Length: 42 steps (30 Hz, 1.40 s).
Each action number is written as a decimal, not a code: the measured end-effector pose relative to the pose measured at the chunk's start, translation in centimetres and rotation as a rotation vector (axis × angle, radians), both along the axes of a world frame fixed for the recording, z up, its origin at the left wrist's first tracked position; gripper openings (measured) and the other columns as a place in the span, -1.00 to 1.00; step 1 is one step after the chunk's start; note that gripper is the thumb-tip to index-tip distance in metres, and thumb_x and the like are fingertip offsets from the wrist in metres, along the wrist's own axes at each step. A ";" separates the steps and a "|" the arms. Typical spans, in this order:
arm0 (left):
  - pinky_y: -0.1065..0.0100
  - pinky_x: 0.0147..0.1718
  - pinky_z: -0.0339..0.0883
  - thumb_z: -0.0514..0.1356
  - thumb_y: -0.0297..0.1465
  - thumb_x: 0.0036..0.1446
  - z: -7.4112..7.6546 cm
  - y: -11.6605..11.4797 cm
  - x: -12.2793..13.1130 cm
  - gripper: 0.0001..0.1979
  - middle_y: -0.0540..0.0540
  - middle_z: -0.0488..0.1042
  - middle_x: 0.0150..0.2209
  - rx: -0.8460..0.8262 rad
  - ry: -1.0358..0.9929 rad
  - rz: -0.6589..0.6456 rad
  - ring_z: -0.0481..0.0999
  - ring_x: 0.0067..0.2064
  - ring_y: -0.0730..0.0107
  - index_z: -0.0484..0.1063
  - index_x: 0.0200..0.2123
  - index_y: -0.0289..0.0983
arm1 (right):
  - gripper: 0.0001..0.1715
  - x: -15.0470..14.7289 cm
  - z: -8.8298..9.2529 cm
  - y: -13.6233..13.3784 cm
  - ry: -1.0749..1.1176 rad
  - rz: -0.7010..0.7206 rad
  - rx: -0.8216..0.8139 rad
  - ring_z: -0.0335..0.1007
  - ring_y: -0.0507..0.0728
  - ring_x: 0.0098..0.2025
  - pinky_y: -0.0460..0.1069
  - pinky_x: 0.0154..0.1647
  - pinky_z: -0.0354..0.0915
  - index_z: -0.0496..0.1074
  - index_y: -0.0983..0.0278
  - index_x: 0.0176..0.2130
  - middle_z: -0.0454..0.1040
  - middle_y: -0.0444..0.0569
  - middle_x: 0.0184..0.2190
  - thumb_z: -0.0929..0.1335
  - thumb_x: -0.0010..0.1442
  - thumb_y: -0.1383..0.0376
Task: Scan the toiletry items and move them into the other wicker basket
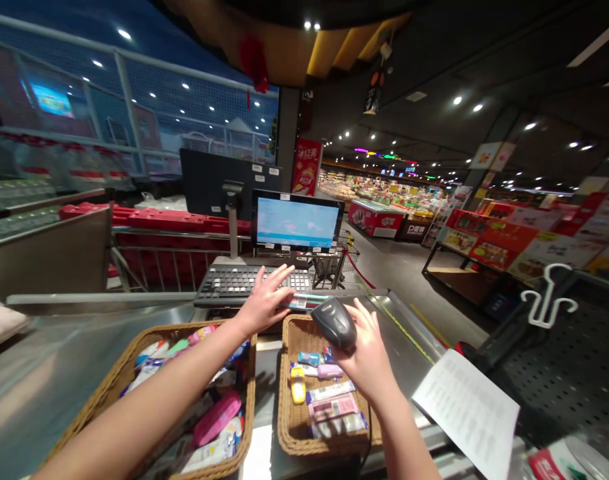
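My left hand point(267, 303) reaches over the black keyboard point(229, 283) with its fingers stretched out above the keys. Beside its fingertips, along the keyboard's front edge, is a thin strip with a printed label point(300, 302); I cannot tell whether the hand touches it. In my right hand point(368, 347) is a black barcode scanner point(333, 323), its head angled toward the left. Under the scanner stands a wicker basket point(284, 407) with small packets and a yellow item point(298, 385). A larger wicker basket point(250, 407) below my left forearm holds mixed packaged goods and a pink case point(217, 419).
Behind the keyboard stands a lit screen point(297, 223), with a dark monitor point(212, 183) to its left. Printed paper point(469, 407) lies on the right, near a white hook point(548, 300). A metal cart point(154, 260) stands beyond the metal counter point(29, 387).
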<state>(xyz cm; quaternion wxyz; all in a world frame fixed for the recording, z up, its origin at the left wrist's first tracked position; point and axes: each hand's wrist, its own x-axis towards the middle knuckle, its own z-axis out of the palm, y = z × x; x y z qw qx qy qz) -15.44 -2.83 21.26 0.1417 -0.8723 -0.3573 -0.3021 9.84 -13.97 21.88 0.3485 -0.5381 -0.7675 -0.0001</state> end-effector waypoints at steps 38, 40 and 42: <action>-0.30 0.26 -0.30 0.22 -0.29 0.05 -4.4 -8.5 -21.2 -0.74 -0.24 0.09 0.35 -0.151 -0.158 0.380 0.14 0.32 -0.05 0.49 -0.16 -0.19 | -0.37 -15.8 -2.3 -3.2 -0.077 0.287 -0.083 -0.06 0.44 0.37 0.51 0.30 -0.19 0.38 0.22 0.07 0.33 0.10 0.15 0.32 -0.04 0.40; -0.33 0.24 -0.28 0.23 -0.27 0.03 -5.4 -8.9 -22.0 -0.76 -0.25 0.11 0.34 -0.194 -0.165 0.407 0.15 0.32 -0.07 0.49 -0.20 -0.20 | -0.39 -16.3 -2.5 -3.4 -0.065 0.286 -0.104 -0.07 0.43 0.37 0.51 0.30 -0.20 0.39 0.20 0.07 0.33 0.09 0.16 0.33 -0.03 0.40; -0.35 0.23 -0.27 0.23 -0.26 0.03 -6.4 -9.4 -22.8 -0.76 -0.25 0.14 0.32 -0.237 -0.174 0.429 0.15 0.31 -0.07 0.48 -0.22 -0.21 | -0.40 -16.7 -2.5 -3.7 -0.057 0.284 -0.125 -0.07 0.43 0.37 0.51 0.30 -0.20 0.39 0.19 0.06 0.33 0.08 0.16 0.33 -0.01 0.39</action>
